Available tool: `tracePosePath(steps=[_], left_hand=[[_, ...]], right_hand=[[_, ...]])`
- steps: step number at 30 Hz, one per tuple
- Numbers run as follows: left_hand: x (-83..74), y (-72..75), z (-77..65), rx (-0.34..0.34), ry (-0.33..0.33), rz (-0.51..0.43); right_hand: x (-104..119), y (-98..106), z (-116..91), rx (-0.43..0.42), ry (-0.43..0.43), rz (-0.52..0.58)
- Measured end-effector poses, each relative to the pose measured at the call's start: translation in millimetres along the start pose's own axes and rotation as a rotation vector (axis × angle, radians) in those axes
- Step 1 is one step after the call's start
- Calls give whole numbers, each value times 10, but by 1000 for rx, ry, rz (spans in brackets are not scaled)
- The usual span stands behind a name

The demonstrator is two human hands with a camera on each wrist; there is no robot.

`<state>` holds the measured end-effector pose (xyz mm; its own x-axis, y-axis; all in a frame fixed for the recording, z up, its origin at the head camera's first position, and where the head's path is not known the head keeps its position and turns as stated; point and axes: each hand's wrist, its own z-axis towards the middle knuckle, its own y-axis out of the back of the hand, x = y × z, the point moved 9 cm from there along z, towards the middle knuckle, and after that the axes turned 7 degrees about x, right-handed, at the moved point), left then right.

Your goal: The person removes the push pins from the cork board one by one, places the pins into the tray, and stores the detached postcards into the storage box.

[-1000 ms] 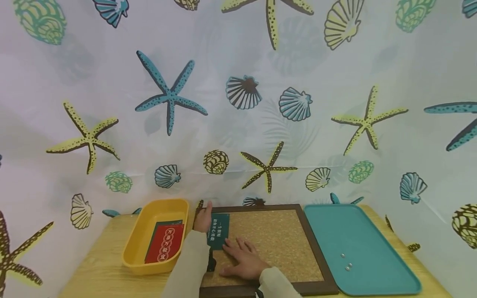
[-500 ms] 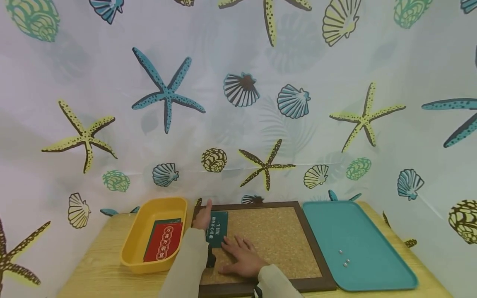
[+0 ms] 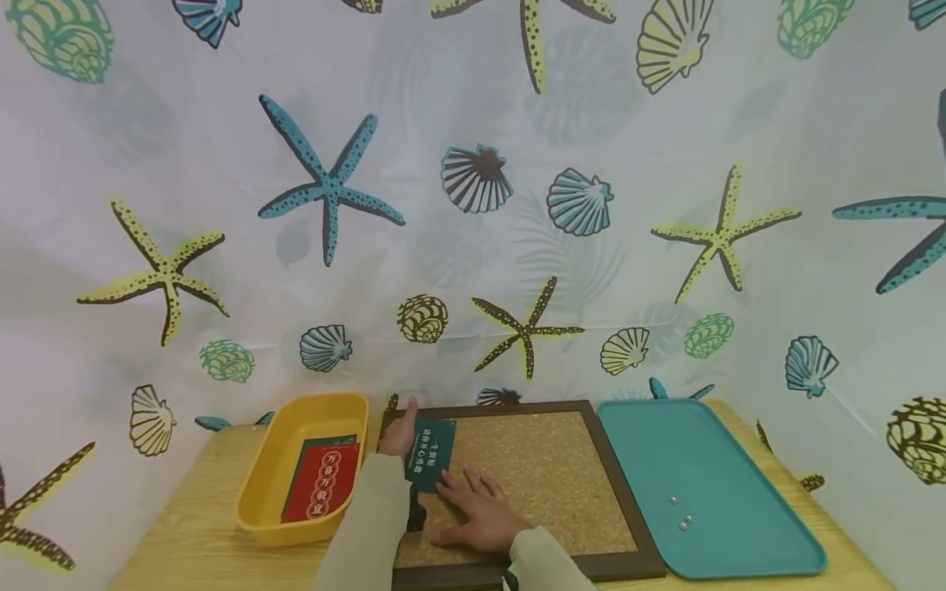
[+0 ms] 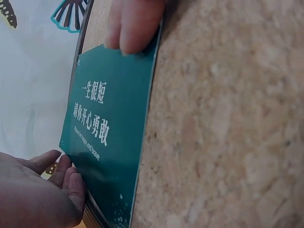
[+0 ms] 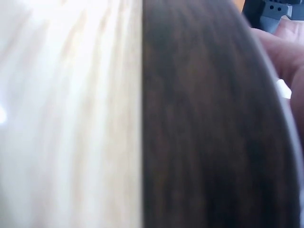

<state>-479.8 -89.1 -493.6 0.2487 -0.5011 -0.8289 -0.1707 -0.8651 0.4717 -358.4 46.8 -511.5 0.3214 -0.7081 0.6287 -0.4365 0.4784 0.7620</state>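
A dark green card point(image 3: 432, 454) with white lettering lies slightly turned on the left part of a brown-framed cork board point(image 3: 550, 484). My left hand point(image 3: 397, 435) is at the card's left edge with its thumb up. In the left wrist view, the left fingertips point(image 4: 67, 176) meet the card's corner beside the frame edge. My right hand point(image 3: 480, 510) lies spread on the cork, its fingertips at the card's near edge. Those right fingertips point(image 4: 130, 35) press on the card's upper end in the left wrist view. The right wrist view shows mostly the dark wooden frame point(image 5: 209, 123).
A yellow bin point(image 3: 259, 492) on the left holds a red card point(image 3: 321, 483) over a green one. On the right, a teal tray point(image 3: 709, 476) bears several small shiny pieces point(image 3: 683, 526). A shell-and-starfish curtain point(image 3: 443, 263) stands behind the wooden table point(image 3: 177, 525).
The green card has turned slightly clockwise on the cork, its far right corner shifting right. My left hand has moved slightly left; the right hand stays put.
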Motion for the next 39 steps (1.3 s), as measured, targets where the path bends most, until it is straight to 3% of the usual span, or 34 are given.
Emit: tracePosePath(steps=[11, 15, 16, 19, 22, 23, 29, 33, 39], left_hand=[[-19, 21, -79, -6, 21, -13], [91, 25, 104, -22, 9, -14], [152, 14, 238, -34, -29, 15], [211, -24, 336, -24, -59, 46], [142, -36, 213, -13, -68, 27], [64, -27, 67, 0, -48, -6], [-146, 23, -228, 15, -135, -16], [-237, 43, -318, -1, -203, 46], [-347, 119, -442, -92, -356, 252]], right_hand=[[28, 16, -15, 3, 14, -1], [54, 13, -14, -1, 17, -3], [58, 12, -12, -3, 20, -4], [56, 6, -1, -5, 21, -2], [37, 5, 4, -9, 25, -6], [31, 10, 2, -11, 25, -6], [22, 14, -13, -28, 39, -7], [21, 18, -11, -30, 53, -1], [21, 11, 6, -18, 60, 26]])
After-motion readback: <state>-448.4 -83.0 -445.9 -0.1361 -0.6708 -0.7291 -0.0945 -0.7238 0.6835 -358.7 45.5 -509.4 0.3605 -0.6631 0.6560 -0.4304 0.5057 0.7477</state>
